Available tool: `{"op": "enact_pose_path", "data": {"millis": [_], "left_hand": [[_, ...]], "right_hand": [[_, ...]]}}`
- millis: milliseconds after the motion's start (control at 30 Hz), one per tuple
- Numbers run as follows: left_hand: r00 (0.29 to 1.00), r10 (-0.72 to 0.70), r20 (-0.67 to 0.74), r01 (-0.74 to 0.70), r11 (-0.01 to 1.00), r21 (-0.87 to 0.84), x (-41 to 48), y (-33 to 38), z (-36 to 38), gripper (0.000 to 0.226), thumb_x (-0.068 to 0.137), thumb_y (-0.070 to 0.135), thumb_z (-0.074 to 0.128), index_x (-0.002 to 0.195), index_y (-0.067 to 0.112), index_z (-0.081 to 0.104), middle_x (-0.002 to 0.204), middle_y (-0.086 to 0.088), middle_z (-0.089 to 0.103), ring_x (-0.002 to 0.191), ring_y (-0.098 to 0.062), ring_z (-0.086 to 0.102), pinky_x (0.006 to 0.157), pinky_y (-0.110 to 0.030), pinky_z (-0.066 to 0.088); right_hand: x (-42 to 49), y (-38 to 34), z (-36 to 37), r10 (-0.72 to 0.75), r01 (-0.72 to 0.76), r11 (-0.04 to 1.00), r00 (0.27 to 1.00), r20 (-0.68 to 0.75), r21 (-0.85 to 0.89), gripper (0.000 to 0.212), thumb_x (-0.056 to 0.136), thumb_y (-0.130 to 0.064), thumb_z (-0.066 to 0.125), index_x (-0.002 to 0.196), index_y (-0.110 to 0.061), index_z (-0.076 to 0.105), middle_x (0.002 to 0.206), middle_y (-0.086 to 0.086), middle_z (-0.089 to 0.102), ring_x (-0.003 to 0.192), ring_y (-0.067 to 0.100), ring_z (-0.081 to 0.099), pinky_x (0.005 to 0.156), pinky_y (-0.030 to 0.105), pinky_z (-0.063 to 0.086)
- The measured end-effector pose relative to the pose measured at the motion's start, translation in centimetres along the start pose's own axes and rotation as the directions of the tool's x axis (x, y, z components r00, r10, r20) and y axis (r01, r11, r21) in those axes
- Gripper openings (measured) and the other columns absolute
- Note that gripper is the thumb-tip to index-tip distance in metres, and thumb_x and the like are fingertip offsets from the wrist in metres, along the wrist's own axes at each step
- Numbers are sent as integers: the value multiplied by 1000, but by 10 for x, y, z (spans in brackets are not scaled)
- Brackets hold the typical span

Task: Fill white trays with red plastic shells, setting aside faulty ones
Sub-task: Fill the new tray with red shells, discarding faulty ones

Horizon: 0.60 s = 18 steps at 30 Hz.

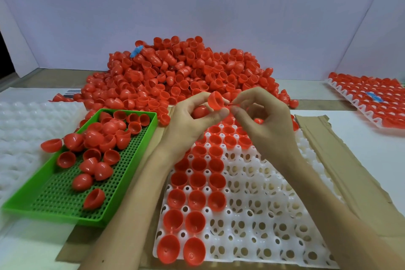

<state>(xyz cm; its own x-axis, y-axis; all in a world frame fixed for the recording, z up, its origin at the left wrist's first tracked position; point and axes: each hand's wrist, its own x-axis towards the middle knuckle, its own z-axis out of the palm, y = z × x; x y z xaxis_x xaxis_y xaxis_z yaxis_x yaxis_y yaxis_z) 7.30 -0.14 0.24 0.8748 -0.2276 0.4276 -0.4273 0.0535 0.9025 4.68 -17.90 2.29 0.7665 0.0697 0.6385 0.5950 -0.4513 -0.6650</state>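
Left hand (192, 120) pinches a red shell (215, 100) at its fingertips, with a second shell (200, 112) tucked in the palm. Right hand (263, 120) nips that shell's rim, fingers curled. Both hover above the white tray (274, 215), whose left columns are filled. Green tray (65, 199) to the left, red heap (175, 72) behind.

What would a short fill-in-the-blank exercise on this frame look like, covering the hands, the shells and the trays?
1. The left hand and right hand pinch one red shell above the half-filled tray, which is ____.
2. The loose shells lie in a perforated tray coloured ____.
3. The full tray lies far to the person's ____.
Missing words: white; green; right.
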Motion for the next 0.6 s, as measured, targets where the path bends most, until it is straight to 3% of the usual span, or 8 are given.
{"op": "enact_pose_path", "data": {"millis": [67, 133, 233, 333, 400, 467, 600], "left_hand": [[992, 94, -80, -85, 990, 112, 0, 2, 3, 16, 85, 23, 81, 98, 19, 75, 63, 4, 62, 52, -10, 56, 51, -23, 47], [987, 134, -94, -114, 975, 189, -1, 5, 5, 17, 82, 17, 83, 97, 15, 76, 73, -13, 67, 68, -27, 64, 68, -35, 56], [988, 147, -39, -133, 959, 250, -4, 6, 9, 17, 84, 15, 81, 99, 13, 76, 69, 1, 63, 65, -12, 61, 68, -23, 52], [994, 101, 42, -109, 959, 262, -5, 7, 7, 21, 89, 14, 76, 109, 19, 73, 74, 4, 57, 65, -3, 53, 65, -17, 48], [999, 43, 20, -46, 984, 172, -4, 6, 4, 26, 95, 9, 64, 116, 23, 69, 80, 3, 56, 63, -7, 50, 58, -20, 45], [997, -68, -48, 66, 997, -42, -1, 5, 1, 34, 92, 5, 52, 120, 20, 65, 82, 1, 54, 60, -10, 45, 48, -25, 37], [971, -221, -92, 163, 890, -425, 5, 1, -7, 36, 90, 8, 44, 122, 13, 59, 84, -2, 54, 61, -9, 48, 48, -23, 40]], "right_hand": [[3, 0, -2, 137, -141, 989, 987, 80, 44, 17, 98, -25, 65, 86, -15, 73, 67, 0, 61, 59, 15, 55, 58, 32, 49], [4, 0, -3, 258, -293, 947, 938, 230, 132, 32, 101, -35, 57, 86, -12, 75, 64, 0, 56, 58, 10, 50, 59, 23, 44], [3, 2, -3, 312, -393, 900, 883, 352, 189, 25, 97, -36, 64, 89, -15, 77, 64, -5, 54, 57, 7, 46, 58, 18, 41], [3, 5, -4, 374, -459, 846, 874, 310, 273, 23, 92, -33, 70, 94, -11, 78, 61, -4, 53, 56, 7, 44, 60, 22, 40], [4, 6, -6, 392, -453, 839, 887, 245, 301, 23, 91, -34, 71, 93, -13, 78, 59, -6, 51, 56, 8, 44, 64, 28, 41], [5, 6, -8, 356, -395, 886, 915, 188, 245, 22, 91, -40, 71, 89, -20, 79, 59, -10, 54, 55, 6, 46, 65, 28, 45], [6, -3, -6, 181, -219, 965, 954, 240, 141, 10, 93, -26, 72, 89, -20, 79, 63, -10, 60, 57, 10, 48, 55, 22, 42]]}}
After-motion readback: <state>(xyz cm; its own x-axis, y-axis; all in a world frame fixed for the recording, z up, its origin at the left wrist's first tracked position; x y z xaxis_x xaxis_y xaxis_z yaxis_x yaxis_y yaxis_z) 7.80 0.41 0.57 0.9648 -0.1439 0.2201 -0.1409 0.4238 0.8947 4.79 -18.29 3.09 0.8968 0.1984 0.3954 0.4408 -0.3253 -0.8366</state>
